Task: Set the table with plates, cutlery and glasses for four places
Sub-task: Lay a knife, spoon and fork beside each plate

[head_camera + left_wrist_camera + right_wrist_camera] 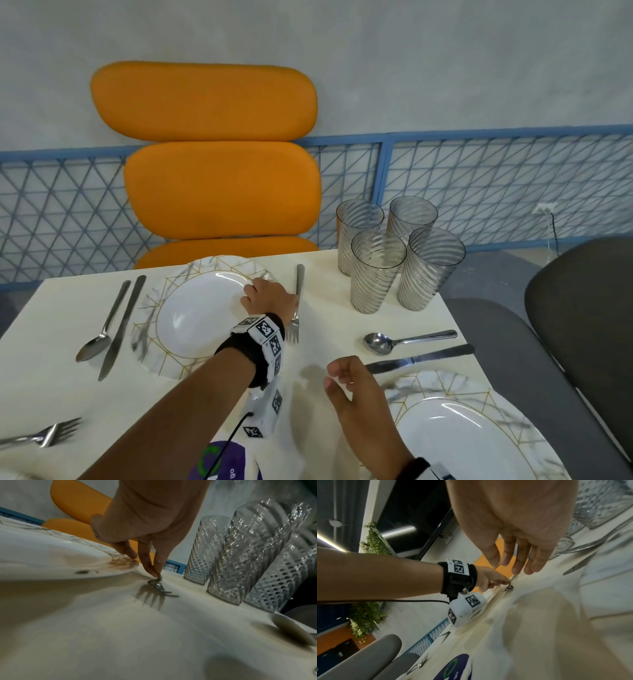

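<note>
left hand (265, 297) fingers pinch fork (296, 305) lying on bench between far plate (191, 315) and glasses (397, 260); right hand (349, 387) loosely curled, empty. risk: handle swings, knocks glasses.

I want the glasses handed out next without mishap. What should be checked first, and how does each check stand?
1. Left hand free: not ok, its fingertips pinch the fork beside the far plate.
2. Right hand free: ok, holds nothing.
3. Four glasses upright, clustered at the far corner: ok.
4. Far place has spoon and knife: ok.
5. All four places have plates: cannot tell, two visible.
</note>
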`<state>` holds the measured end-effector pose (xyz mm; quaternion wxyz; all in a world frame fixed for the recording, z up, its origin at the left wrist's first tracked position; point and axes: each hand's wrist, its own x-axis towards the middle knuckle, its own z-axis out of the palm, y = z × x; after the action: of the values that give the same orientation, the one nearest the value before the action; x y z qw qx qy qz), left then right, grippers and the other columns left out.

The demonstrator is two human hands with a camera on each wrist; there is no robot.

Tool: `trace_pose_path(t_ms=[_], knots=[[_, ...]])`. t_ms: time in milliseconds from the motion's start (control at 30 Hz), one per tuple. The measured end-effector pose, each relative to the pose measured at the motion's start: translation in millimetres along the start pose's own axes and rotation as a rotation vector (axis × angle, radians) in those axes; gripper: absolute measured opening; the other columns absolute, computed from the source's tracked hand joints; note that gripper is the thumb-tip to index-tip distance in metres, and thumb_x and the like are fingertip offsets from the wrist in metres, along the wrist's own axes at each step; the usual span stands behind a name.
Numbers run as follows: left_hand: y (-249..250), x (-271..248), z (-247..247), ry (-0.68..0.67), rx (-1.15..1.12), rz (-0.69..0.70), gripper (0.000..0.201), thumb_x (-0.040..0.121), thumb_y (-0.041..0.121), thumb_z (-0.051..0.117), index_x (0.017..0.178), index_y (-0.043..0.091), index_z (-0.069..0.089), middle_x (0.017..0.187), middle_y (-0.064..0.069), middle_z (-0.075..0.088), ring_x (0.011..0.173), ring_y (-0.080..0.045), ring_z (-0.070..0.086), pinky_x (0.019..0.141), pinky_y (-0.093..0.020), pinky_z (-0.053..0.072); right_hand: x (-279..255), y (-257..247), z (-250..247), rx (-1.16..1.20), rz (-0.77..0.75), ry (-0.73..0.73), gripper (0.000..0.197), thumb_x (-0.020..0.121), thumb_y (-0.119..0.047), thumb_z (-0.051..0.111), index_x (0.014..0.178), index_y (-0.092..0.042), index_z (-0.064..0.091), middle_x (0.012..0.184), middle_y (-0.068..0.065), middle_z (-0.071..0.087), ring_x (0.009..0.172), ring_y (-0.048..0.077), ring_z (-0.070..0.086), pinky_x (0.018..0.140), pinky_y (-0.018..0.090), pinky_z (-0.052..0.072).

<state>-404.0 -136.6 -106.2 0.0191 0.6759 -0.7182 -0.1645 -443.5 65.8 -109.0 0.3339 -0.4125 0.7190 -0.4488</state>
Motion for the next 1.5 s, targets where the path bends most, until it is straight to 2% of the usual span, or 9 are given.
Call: trace_pose_path(t_ms=[333, 500, 733, 833, 967, 1100, 1200, 1400, 1500], knots=[[-7.8, -1.8, 12.8, 0.229, 0.333, 0.433, 0.054, 0.088, 0.054, 0.047, 0.111, 0.010, 0.066, 0.128, -0.003, 0.042, 0.119, -0.025, 0.037, 0.099, -0.036, 0.028, -6.1, -2.4, 2.2, -0.061, 0.013, -0.018, 0.026, 0.092, -0.020, 0.052, 0.085, -0.041, 0.039, 0.106, -0.014, 0.053, 0.103, -0.001, 0.047, 0.078, 0.004, 0.036], [-8.2, 2.8, 9.9, 0.220, 0.392, 0.422, 0.048, 0.090, 0.050, 0.045, 0.107, 0.011, 0.069, 0.125, -0.003, 0.044, 0.118, -0.025, 0.037, 0.099, -0.035, 0.030, -6.7, -4.7, 1.3, -0.089, -0.012, -0.021, 0.026, 0.093, -0.020, 0.050, 0.086, -0.042, 0.038, 0.105, -0.018, 0.051, 0.102, -0.007, 0.044, 0.078, -0.001, 0.034], [-3.2, 6.3, 10.9, 0.215, 0.382, 0.336, 0.049, 0.091, 0.046, 0.045, 0.114, 0.006, 0.060, 0.121, -0.007, 0.049, 0.115, -0.026, 0.041, 0.098, -0.036, 0.033, -6.3, -6.6, -1.9, -0.147, -0.024, -0.064, 0.031, 0.093, -0.020, 0.050, 0.084, -0.044, 0.033, 0.096, -0.027, 0.043, 0.106, 0.004, 0.045, 0.078, -0.004, 0.031], [-3.0, 7.1, 10.3, 0.214, 0.344, 0.320, 0.052, 0.090, 0.045, 0.048, 0.123, 0.004, 0.049, 0.122, -0.008, 0.050, 0.116, -0.025, 0.042, 0.099, -0.035, 0.033, -5.2, -9.3, -5.3, -0.138, 0.000, -0.063, 0.041, 0.091, -0.019, 0.052, 0.085, -0.057, 0.038, 0.095, -0.028, 0.043, 0.102, 0.002, 0.046, 0.077, -0.005, 0.031], [-3.3, 5.7, 8.2, 0.212, 0.353, 0.315, 0.051, 0.091, 0.045, 0.048, 0.122, 0.004, 0.047, 0.120, -0.008, 0.050, 0.116, -0.026, 0.043, 0.099, -0.035, 0.033, -2.8, -8.9, -8.6, -0.154, 0.009, -0.020, 0.067, 0.090, -0.018, 0.053, 0.091, -0.075, 0.018, 0.095, -0.025, 0.047, 0.100, -0.002, 0.047, 0.077, -0.007, 0.030], [-5.1, 5.2, 7.5, 0.196, 0.356, 0.303, 0.053, 0.091, 0.045, 0.048, 0.123, 0.003, 0.046, 0.121, -0.009, 0.050, 0.116, -0.025, 0.043, 0.099, -0.034, 0.033, -3.2, -1.6, -10.2, -0.144, 0.008, -0.024, 0.036, 0.090, -0.018, 0.054, 0.085, -0.052, 0.042, 0.097, -0.023, 0.048, 0.101, 0.004, 0.048, 0.077, -0.005, 0.032], [-6.9, 4.1, 7.0, 0.192, 0.364, 0.306, 0.053, 0.091, 0.046, 0.048, 0.122, 0.003, 0.047, 0.120, -0.009, 0.050, 0.115, -0.025, 0.044, 0.098, -0.034, 0.033, -3.7, 2.5, -11.8, -0.129, 0.023, -0.047, 0.028, 0.090, -0.018, 0.053, 0.076, -0.039, 0.040, 0.097, -0.022, 0.048, 0.102, 0.008, 0.048, 0.077, -0.004, 0.032], [-10.0, 4.2, 7.1, 0.201, 0.383, 0.324, 0.055, 0.091, 0.050, 0.044, 0.119, 0.003, 0.052, 0.118, -0.008, 0.052, 0.114, -0.024, 0.045, 0.096, -0.033, 0.035, -2.0, 0.5, -16.7, -0.104, 0.042, 0.044, 0.058, 0.086, -0.013, 0.059, 0.096, -0.064, 0.034, 0.091, -0.008, 0.058, 0.098, 0.003, 0.050, 0.077, -0.002, 0.036], [-11.0, -0.9, 3.7, 0.238, 0.360, 0.331, 0.062, 0.090, 0.059, 0.039, 0.111, 0.004, 0.060, 0.112, -0.010, 0.056, 0.107, -0.026, 0.050, 0.090, -0.034, 0.040, 12.4, -11.9, -50.3, 0.019, -0.024, 0.323, 0.030, 0.082, 0.000, 0.062, 0.090, -0.027, 0.053, 0.098, 0.001, 0.055, 0.089, 0.015, 0.059, 0.066, 0.006, 0.042]])
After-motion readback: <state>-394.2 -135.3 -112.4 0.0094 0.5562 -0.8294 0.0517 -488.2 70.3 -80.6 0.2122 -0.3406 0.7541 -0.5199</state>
